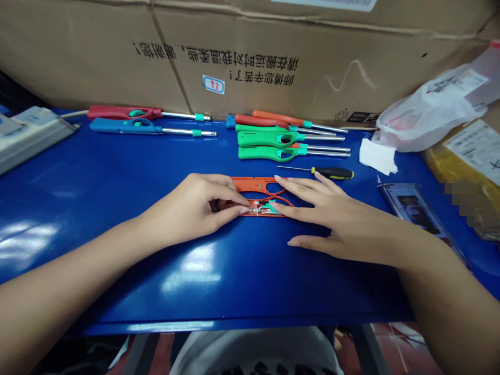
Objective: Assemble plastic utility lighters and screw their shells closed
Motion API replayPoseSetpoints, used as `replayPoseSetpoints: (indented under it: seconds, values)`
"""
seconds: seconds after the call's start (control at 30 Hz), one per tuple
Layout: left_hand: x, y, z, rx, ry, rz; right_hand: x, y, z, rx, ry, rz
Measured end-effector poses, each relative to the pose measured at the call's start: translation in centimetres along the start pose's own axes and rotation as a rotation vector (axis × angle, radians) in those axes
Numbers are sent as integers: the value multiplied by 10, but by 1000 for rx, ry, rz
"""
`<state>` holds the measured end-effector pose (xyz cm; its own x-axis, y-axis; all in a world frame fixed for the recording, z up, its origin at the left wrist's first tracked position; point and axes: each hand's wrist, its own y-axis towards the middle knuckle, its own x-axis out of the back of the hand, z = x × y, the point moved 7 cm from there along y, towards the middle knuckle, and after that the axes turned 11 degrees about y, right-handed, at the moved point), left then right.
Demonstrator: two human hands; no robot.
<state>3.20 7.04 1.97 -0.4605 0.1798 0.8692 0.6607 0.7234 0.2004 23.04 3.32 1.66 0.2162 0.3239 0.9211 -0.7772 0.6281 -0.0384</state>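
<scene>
An opened orange lighter shell (255, 184) lies in two halves at the middle of the blue table (117, 208), with small inner parts showing in the near half (263, 207). My left hand (195, 208) has its fingers curled and pinches the left end of the near half. My right hand (332, 219) lies flat with fingers stretched out, fingertips pressing on the inner parts of the same half.
A black-and-yellow screwdriver (324, 172) lies behind my right hand. Several long lighters, red (125, 112), blue (125, 126), green (269, 139) and orange, line the back by a cardboard box (273, 52). A phone (414, 208), tissue (377, 156) and bags sit at right.
</scene>
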Motion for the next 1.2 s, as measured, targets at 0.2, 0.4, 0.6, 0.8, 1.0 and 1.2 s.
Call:
replayPoseSetpoints:
  seconds: [0.2, 0.4, 0.6, 0.8, 1.0, 1.2]
  values:
    - [1, 1, -1, 11, 5, 1, -4, 3, 1, -3, 7, 1]
    - [5, 0, -1, 19, 16, -21, -3, 5, -1, -38, 62, -35]
    - [25, 2, 10, 77, 138, -175, 34, -2, -10, -54, 75, -354]
    - [18, 5, 34, 162, 216, -148, 31, -1, -22, -129, 135, -298]
    - [13, 7, 43, 205, 125, -118, 20, 4, -29, -175, 261, -208]
    - [17, 6, 50, 313, -12, -208, 30, 3, -27, -121, 245, -416]
